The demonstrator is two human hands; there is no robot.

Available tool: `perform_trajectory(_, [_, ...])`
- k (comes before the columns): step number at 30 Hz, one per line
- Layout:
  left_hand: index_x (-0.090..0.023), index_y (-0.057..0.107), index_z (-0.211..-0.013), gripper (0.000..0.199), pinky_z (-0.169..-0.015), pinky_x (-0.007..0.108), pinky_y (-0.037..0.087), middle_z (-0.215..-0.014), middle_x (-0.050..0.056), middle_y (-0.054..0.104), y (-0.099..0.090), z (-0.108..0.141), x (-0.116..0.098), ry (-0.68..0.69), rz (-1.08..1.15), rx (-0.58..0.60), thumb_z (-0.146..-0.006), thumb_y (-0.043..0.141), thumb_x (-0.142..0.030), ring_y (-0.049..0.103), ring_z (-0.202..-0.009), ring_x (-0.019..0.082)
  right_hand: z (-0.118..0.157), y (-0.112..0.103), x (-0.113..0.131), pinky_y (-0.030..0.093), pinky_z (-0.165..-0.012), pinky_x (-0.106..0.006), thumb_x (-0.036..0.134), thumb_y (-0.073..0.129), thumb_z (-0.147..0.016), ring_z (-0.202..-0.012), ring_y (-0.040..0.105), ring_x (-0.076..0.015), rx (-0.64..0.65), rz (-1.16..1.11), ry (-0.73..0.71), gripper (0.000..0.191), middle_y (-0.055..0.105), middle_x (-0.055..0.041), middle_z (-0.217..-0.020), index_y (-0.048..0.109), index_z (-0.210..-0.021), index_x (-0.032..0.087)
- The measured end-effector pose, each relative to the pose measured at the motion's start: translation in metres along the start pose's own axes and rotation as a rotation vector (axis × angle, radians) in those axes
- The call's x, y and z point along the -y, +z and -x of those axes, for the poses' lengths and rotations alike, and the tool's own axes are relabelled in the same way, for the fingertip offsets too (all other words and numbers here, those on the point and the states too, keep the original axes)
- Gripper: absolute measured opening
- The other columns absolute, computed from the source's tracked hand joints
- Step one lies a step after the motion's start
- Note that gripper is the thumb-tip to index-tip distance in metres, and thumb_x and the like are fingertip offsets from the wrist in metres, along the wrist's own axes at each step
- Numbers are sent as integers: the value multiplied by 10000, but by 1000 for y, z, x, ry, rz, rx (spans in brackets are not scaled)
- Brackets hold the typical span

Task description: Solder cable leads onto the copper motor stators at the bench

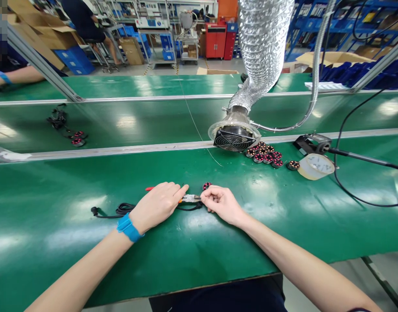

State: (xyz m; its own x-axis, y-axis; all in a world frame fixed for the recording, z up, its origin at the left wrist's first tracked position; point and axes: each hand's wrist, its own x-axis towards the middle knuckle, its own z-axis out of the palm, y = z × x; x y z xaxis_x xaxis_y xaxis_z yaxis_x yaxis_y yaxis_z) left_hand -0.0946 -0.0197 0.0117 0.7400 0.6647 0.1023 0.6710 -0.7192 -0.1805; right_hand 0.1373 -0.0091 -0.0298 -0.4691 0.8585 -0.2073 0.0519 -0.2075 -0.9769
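My left hand [160, 203], with a blue band at the wrist, is wrapped round pliers [189, 198] that have red and orange handle parts and jaws pointing right. At the tip of the jaws, my right hand [221, 203] is pinched closed; what its fingers hold is too small to make out. A small round motor [207, 186] with pink-red windings lies just behind those fingers. Under and beside my left hand runs a coiled black cable [124, 209], its plug at the left and another end near the plier tips.
Several round motors [268, 158] lie beneath a fume extractor fan [234, 138] on a silver duct. Right of them are a translucent cup [315, 167] and a soldering iron [361, 157]. Beyond the metal rail lie more cables [57, 118]. A co-worker's arm [21, 77] rests at far left.
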Motion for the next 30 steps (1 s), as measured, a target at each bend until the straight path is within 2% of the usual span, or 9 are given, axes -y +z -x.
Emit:
perform_trajectory(5, [-40, 640, -1124, 320, -630, 353, 474, -766, 85, 624, 0, -2, -3, -12, -7, -8, -900, 412, -40, 595, -693, 218, -1, -1, -1, 414, -498, -206, 316, 616, -824, -512, 524, -60, 3, -4, -5, 180, 566, 2, -765, 667, -775, 151])
perform_trajectory(10, [-61, 661, -1085, 349, -618, 365, 493, -761, 99, 661, 3, 0, -5, -56, 18, 98, -867, 394, -10, 619, -664, 231, -1, 0, 1, 423, -494, -200, 328, 616, -829, -512, 525, -60, 5, 27, -5, 190, 570, -1, -765, 671, -776, 154])
perform_trajectory(12, [-84, 669, -1091, 352, -664, 361, 514, -814, 108, 699, 6, 3, -6, -146, 137, 96, -876, 396, -31, 654, -719, 235, -1, 1, 2, 429, -482, -197, 337, 613, -829, -508, 529, -63, -5, 16, 7, 197, 578, -2, -762, 666, -776, 155])
perform_trajectory(16, [-150, 673, -1130, 316, -814, 290, 517, -1071, 86, 733, 3, 2, -11, -511, 551, -46, -920, 437, -165, 687, -946, 205, 0, 3, 1, 430, -464, -191, 337, 619, -823, -502, 535, -70, -33, -7, 24, 192, 599, -3, -743, 668, -792, 154])
perform_trajectory(18, [-167, 690, -1097, 301, -801, 266, 505, -1048, 66, 739, -5, -4, -15, -693, 734, -62, -937, 469, -293, 685, -920, 195, 0, 3, 0, 429, -469, -190, 334, 621, -825, -501, 535, -68, -39, 3, 12, 190, 604, -3, -735, 674, -797, 153])
perform_trajectory(20, [-176, 706, -1038, 332, -751, 258, 492, -939, 46, 740, -12, -12, -20, -821, 894, -24, -926, 489, -400, 672, -826, 184, 0, 3, 0, 427, -470, -190, 339, 623, -826, -499, 534, -67, -43, 9, -3, 195, 606, -3, -736, 679, -802, 153])
perform_trajectory(22, [-181, 710, -989, 334, -764, 260, 475, -915, 33, 727, -18, -20, -24, -866, 1015, 11, -904, 504, -430, 651, -816, 177, 0, 3, 0, 430, -472, -193, 349, 628, -823, -498, 533, -68, -46, 12, -9, 204, 607, -4, -732, 681, -805, 153])
perform_trajectory(25, [-172, 686, -874, 311, -773, 268, 446, -869, 25, 697, -20, -31, -30, -852, 1111, 67, -881, 511, -429, 612, -808, 173, 0, 3, 2, 437, -481, -198, 358, 628, -817, -500, 533, -74, -44, 12, -6, 212, 605, -3, -713, 679, -803, 153])
perform_trajectory(30, [-153, 613, -760, 338, -606, 246, 373, -699, 3, 582, -18, -38, -35, -920, 1288, 123, -840, 547, -475, 479, -636, 125, 0, 4, 3, 434, -486, -204, 351, 628, -800, -496, 524, -78, -47, -3, 15, 202, 604, -1, -683, 674, -792, 155])
